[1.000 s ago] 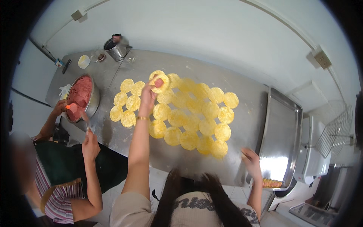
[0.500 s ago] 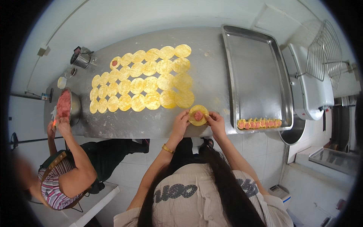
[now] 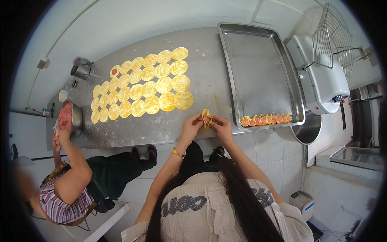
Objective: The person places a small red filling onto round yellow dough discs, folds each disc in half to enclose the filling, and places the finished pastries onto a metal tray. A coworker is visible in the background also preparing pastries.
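Between my left hand (image 3: 191, 128) and my right hand (image 3: 221, 127), a yellow dumpling (image 3: 207, 119) is pinched from both sides just over the table's near edge. Its wrapper is folded upward around pink minced meat that still shows in the middle. Fingers of both hands are closed on the wrapper's sides. Beyond my left hand, rows of flat round yellow wrappers (image 3: 151, 84) cover the table, and the one at the far left corner carries a lump of meat (image 3: 114, 72). To my right, several finished dumplings (image 3: 266, 120) stand in a row along the near edge of a metal tray (image 3: 258, 60).
At the left, a co-worker's hands (image 3: 60, 136) are at a steel bowl (image 3: 77, 121) of minced meat (image 3: 65, 114). A metal cup (image 3: 80, 71) stands at the table's far left. A white machine with a wire guard (image 3: 320, 74) is right of the tray, above a steel bowl (image 3: 308, 131).
The wrapper was spread flat and open between my hands; now its sides are folded up around the meat. My hands have come closer together. The whole view has shifted slightly.
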Demonstrator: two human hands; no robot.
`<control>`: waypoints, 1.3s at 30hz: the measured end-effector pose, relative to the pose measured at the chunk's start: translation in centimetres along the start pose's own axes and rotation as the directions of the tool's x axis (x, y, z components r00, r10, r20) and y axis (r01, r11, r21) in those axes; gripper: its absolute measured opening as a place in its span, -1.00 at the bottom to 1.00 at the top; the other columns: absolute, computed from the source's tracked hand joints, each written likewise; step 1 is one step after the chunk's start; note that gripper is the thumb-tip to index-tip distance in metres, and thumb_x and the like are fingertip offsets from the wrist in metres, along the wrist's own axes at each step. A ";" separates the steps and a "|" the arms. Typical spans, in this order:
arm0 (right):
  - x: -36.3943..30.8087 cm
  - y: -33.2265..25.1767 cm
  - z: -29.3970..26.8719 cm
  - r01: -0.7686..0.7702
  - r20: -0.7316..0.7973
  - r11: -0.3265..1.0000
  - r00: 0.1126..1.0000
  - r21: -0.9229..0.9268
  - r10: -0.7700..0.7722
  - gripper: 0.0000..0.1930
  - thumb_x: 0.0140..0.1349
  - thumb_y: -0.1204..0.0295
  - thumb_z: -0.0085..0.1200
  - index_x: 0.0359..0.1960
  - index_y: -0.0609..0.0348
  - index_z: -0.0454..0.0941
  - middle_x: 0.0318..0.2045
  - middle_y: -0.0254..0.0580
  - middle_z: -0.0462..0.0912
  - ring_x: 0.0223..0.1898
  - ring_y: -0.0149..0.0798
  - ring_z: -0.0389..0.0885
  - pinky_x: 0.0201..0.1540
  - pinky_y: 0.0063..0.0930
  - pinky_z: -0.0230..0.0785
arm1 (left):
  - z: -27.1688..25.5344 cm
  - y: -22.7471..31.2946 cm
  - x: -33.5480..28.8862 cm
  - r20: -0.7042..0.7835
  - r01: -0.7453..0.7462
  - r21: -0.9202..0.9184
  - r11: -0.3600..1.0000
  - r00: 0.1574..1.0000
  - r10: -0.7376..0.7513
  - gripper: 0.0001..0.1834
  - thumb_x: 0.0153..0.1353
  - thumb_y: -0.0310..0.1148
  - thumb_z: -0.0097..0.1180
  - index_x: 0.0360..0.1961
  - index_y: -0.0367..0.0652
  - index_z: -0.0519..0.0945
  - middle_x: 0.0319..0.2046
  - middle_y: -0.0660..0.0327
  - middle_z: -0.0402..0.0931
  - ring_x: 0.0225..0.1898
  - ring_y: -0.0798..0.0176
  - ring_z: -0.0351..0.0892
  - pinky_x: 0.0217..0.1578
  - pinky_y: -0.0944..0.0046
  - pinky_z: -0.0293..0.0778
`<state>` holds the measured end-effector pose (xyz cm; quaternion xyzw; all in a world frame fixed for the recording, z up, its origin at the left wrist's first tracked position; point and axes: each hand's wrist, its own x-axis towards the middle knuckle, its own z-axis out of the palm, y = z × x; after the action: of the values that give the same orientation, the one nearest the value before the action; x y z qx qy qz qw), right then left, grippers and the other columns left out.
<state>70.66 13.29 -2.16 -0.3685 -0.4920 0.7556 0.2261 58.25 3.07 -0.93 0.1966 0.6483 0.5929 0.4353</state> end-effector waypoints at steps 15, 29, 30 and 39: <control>-0.6 -2.3 0.0 0.063 0.062 0.990 0.997 -0.123 -0.056 -0.76 0.08 0.60 0.19 -0.17 0.33 0.61 -0.29 -0.24 0.67 -0.23 -0.39 0.61 -0.13 -0.53 0.45 | 0.0 2.1 -2.1 -0.094 -0.113 -0.243 0.963 0.991 0.093 -0.79 0.14 -0.56 0.23 -0.20 -0.27 0.52 -0.25 0.24 0.56 -0.14 0.36 0.57 -0.13 0.36 0.51; -1.0 -3.1 -0.8 0.313 0.243 0.775 0.947 -0.549 -0.210 -0.61 -0.03 0.72 0.12 -0.08 0.32 0.54 -0.17 -0.09 0.62 -0.21 -0.28 0.66 -0.08 -0.44 0.53 | -0.3 -0.2 -1.5 0.062 -0.341 0.394 0.854 0.936 0.346 -0.76 -0.12 -0.60 0.34 -0.41 -0.27 0.53 -0.20 0.08 0.61 -0.20 0.17 0.64 -0.18 0.23 0.55; -1.0 -3.1 -0.9 0.293 0.225 0.765 0.954 -0.573 -0.198 -0.61 -0.04 0.72 0.12 -0.08 0.31 0.54 -0.17 -0.08 0.62 -0.21 -0.27 0.66 -0.10 -0.43 0.53 | -0.2 -0.2 -1.5 0.055 -0.276 0.364 0.890 0.960 0.275 -0.74 -0.12 -0.60 0.34 -0.37 -0.26 0.52 -0.23 0.09 0.61 -0.24 0.16 0.65 -0.19 0.23 0.55; -1.6 -4.2 -1.3 0.442 0.298 0.570 0.895 -0.692 -0.332 -0.68 -0.10 0.69 0.10 -0.22 0.26 0.56 -0.37 -0.03 0.59 -0.24 0.06 0.57 -0.17 -0.20 0.43 | 1.2 1.3 -1.9 0.100 -0.256 0.596 0.761 0.964 0.246 -0.65 -0.09 -0.46 0.38 -0.25 -0.19 0.52 -0.47 0.09 0.59 -0.45 0.12 0.63 -0.38 0.21 0.51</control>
<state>72.59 14.66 1.83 -0.2592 -0.8394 0.4418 0.1816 59.89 2.59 0.98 0.4146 0.7677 0.4062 0.2716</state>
